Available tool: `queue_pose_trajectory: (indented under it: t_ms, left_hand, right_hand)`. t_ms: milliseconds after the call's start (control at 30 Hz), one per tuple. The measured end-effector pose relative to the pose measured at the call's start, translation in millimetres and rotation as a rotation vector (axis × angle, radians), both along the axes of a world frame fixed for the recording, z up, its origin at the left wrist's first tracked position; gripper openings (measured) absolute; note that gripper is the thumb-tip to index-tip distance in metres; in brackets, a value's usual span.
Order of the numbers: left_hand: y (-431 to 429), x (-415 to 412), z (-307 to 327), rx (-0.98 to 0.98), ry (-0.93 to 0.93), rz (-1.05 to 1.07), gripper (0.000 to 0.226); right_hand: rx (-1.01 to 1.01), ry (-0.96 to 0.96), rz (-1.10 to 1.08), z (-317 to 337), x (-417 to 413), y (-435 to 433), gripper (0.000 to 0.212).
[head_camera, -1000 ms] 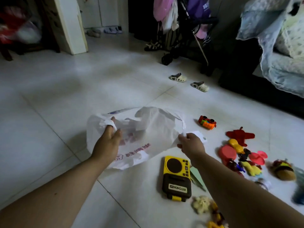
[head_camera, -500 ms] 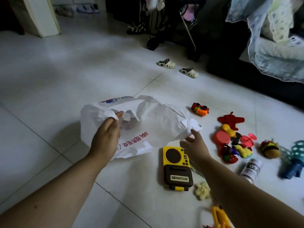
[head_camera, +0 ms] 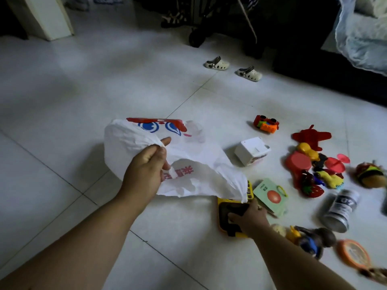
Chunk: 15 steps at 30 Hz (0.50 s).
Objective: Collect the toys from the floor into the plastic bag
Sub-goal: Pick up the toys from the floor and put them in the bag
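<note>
1. The left hand [head_camera: 146, 170] holds the plastic bag [head_camera: 134, 141] up, its thumb and fingers clamped on a bunched gather of the rim. This grip seems meant to keep the mouth raised and gaping toward the toys on the right.
2. The bag's lower corner drapes over the far end of the yellow toy [head_camera: 228, 207], which lies flat on the tiled floor [head_camera: 62, 97] right at the opening. As the closest piece, it is likely the first to go in.
3. The right hand [head_camera: 250, 218] grips that toy, thumb on its dark face and fingers curled over its right edge. Whether it has left the tiles cannot be told.
4. Further right, all on the floor, are a white cube [head_camera: 252, 150], a green card [head_camera: 270, 195], a toy car [head_camera: 266, 123], a red plane [head_camera: 312, 137], a can [head_camera: 341, 208] on its side and a burger plush [head_camera: 368, 174].
5. No toy shows inside the bag, so the collecting looks barely begun.
</note>
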<state>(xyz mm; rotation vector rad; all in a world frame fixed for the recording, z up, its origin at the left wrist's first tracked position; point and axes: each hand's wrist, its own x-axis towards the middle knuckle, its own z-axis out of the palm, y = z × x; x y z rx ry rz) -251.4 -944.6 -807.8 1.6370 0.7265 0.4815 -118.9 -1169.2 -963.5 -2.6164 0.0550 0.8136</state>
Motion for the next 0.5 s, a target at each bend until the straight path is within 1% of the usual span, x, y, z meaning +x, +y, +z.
queue_pose_trajectory:
  t_ms: [67, 100, 200, 267, 367, 433, 500]
  left_hand:
    - [-4.9, 2.5, 0.1, -0.012, 0.009, -0.014, 0.029]
    - [-7.5, 3.5, 0.3, 0.0, 0.016, -0.027, 0.029]
    - [-12.5, 5.3, 2.8, 0.037, 0.032, -0.061, 0.028]
    - [-13.9, 5.2, 6.4, 0.063, 0.043, -0.061, 0.026]
    - [-13.7, 2.6, 10.7, 0.096, 0.056, -0.028, 0.025]
    - [-12.1, 1.7, 12.3, 0.073, 0.043, -0.005, 0.026]
    - [-10.8, 1.1, 15.6, 0.056, 0.019, 0.007, 0.026]
  right_hand:
    - [0.048, -0.007, -0.065, 1.5, 4.4, -4.4, 0.107]
    - [0.075, 0.0, -0.112, 3.7, 5.5, -6.8, 0.103]
    - [0.202, 0.067, -0.253, 8.2, 3.6, -14.3, 0.087]
    - [0.326, 0.099, -0.3, 12.7, 0.5, -25.2, 0.072]
    - [0.43, 0.007, -0.273, 53.6, 1.6, -49.7, 0.045]
    - [0.465, -0.102, -0.194, 95.5, 7.2, -65.0, 0.038]
    - [0.527, -0.218, -0.093, 145.2, 11.1, -74.7, 0.036]
